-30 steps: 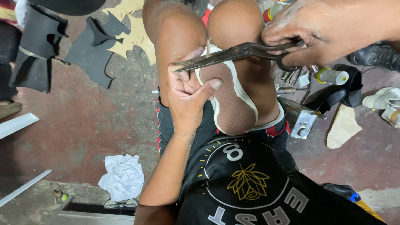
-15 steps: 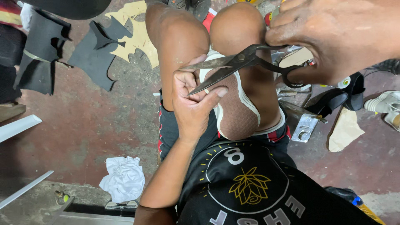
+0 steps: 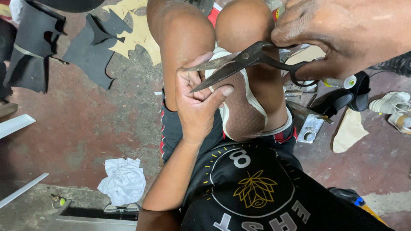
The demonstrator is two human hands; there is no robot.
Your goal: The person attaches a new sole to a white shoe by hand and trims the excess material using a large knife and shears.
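Between the knees, a shoe part point(image 3: 242, 113), gripped at its edge by the left hand point(image 3: 197, 100). Across its top, scissors point(image 3: 239, 62), held from the right by the right hand point(image 3: 342, 36). Left of the left hand, cut sheets point(image 3: 92, 53) on the floor point(image 3: 77, 128); nearer, below it, a crumpled rag point(image 3: 124, 179). Below the right hand, a thread spool point(image 3: 340, 81) and a shoe point(image 3: 391, 102).

Dark scissors point(image 3: 239, 62), blades open, over brown mesh piece point(image 3: 242, 113), perhaps white-edged, between knees
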